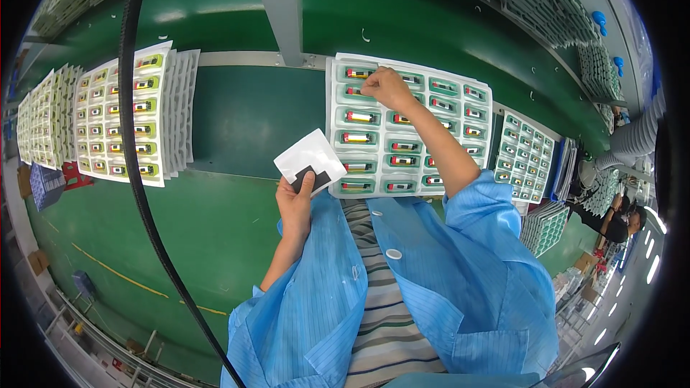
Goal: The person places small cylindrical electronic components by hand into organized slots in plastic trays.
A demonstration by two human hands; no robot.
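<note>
My left hand (295,205) grips a white backing sheet (307,152) with dark patches on its near part, the thumb lying over them. The sheet is held just left of a white moulded tray (332,118). The tray's cells hold small parts with red, yellow, white and black sections, such as one part (358,138) in the left column. Over the tray's far left cells is my right hand (390,91), its fingertips pinched together beside a part in the second row. Whether anything is between those fingertips is too small to make out.
Stacks of filled trays (169,115) stand on the green bench (251,115) to the left. Another filled tray (523,154) is at the right. A black cable (128,86) crosses the left side, and a grey post (280,7) rises behind the bench. A person (619,223) works far right.
</note>
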